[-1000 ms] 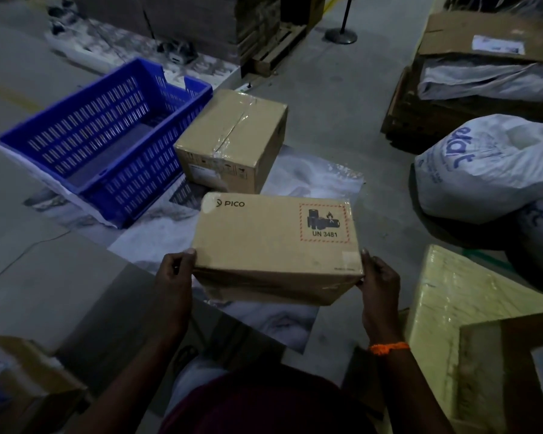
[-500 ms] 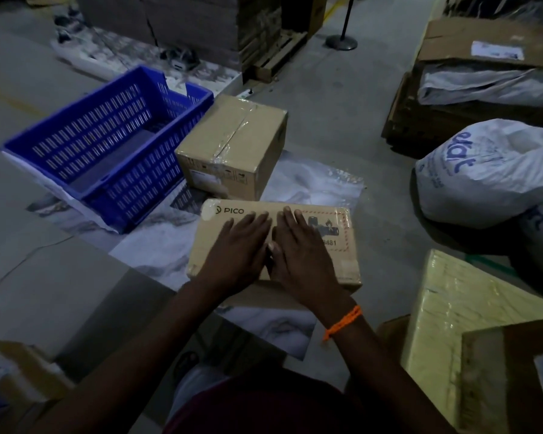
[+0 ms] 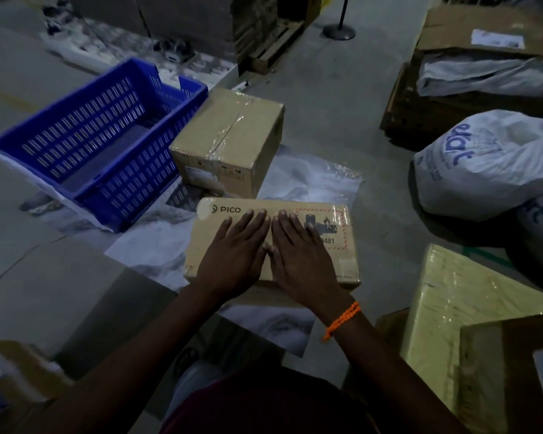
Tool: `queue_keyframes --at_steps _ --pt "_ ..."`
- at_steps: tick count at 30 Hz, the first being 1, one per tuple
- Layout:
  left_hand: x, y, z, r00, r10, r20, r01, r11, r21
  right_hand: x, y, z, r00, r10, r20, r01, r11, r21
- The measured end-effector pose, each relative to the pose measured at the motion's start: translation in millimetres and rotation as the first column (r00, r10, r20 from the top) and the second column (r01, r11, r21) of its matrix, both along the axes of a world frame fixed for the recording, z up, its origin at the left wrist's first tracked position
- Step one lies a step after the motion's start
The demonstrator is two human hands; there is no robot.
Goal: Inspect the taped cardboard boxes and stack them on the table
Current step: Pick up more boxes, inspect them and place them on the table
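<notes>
Both hands — left point(image 3: 235, 255), right point(image 3: 301, 255) — are lying flat on the PICO box point(image 3: 342, 261), fingers straight and together, gripping nothing.

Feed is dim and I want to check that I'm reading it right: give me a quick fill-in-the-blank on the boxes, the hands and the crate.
1. The left hand and right hand lie flat, side by side, on the cardboard box printed with the word ____.
2. The slotted plastic crate left of the taped box is coloured ____.
3. The orange band sits on the ____ wrist.
Missing words: PICO; blue; right.
</notes>
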State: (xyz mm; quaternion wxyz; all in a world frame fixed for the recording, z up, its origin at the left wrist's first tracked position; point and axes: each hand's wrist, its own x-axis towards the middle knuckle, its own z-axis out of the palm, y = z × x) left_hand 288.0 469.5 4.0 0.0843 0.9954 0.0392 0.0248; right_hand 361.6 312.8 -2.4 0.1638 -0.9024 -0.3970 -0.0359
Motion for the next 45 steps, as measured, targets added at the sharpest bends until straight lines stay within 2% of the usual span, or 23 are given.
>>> queue_keyframes --at_steps 4,7,12,16,25,27,29,31,34,37,40,43,45 --pt "-10 3 1 1.000 0.015 0.009 -0.015 1.000 -0.020 3 -13 -1 0.999 0.005 -0.044 -0.006 1.000 -0.026" --pt "-26 16 -2 0.996 0.094 0.001 -0.094 0.995 -0.044 6 -34 0 0.994 -0.090 -0.069 0.089 0.996 -0.022" --pt "-56 29 -7 0.993 0.116 -0.020 -0.117 0.992 -0.047 1 -68 -5 0.977 -0.212 0.005 0.212 0.976 -0.053" --pt "-60 26 -7 0.991 0.130 -0.038 -0.132 0.990 -0.047 -8 -74 -8 0.975 -0.215 0.061 0.219 0.974 -0.065" --pt "-57 28 -11 0.991 0.125 -0.056 -0.127 0.992 -0.021 -4 -70 -8 0.974 -0.226 0.001 0.224 0.969 -0.106" --pt "-58 27 -14 0.987 0.154 -0.047 -0.156 0.986 -0.052 -4 -70 -8 0.974 -0.224 -0.038 0.220 0.971 -0.091" --pt "-59 24 -16 0.972 0.234 -0.038 -0.237 0.960 -0.151 -4 -71 -6 0.965 -0.244 -0.097 0.243 0.970 -0.017" --pt "-54 22 -11 0.931 0.356 -0.074 -0.362 0.883 -0.299 -4 -74 0 0.915 -0.295 -0.273 0.328 0.941 0.082" --pt "-42 26 4 0.865 0.473 -0.168 -0.495 0.746 -0.445 3 -77 9 0.767 -0.311 -0.561 0.521 0.812 0.262" --pt "-40 28 10 0.869 0.476 -0.136 -0.474 0.722 -0.503 10 -84 9 0.642 -0.209 -0.737 0.640 0.676 0.365" --pt "-43 29 10 0.875 0.475 -0.098 -0.452 0.724 -0.521 4 -96 0 0.561 -0.138 -0.816 0.698 0.609 0.376" --pt "-43 26 10 0.871 0.485 -0.076 -0.440 0.705 -0.556 -10 -100 -3 0.551 -0.121 -0.826 0.703 0.601 0.381" --pt "-39 23 9 0.875 0.481 -0.053 -0.421 0.704 -0.572 -11 -99 4 0.538 -0.109 -0.836 0.737 0.543 0.403"
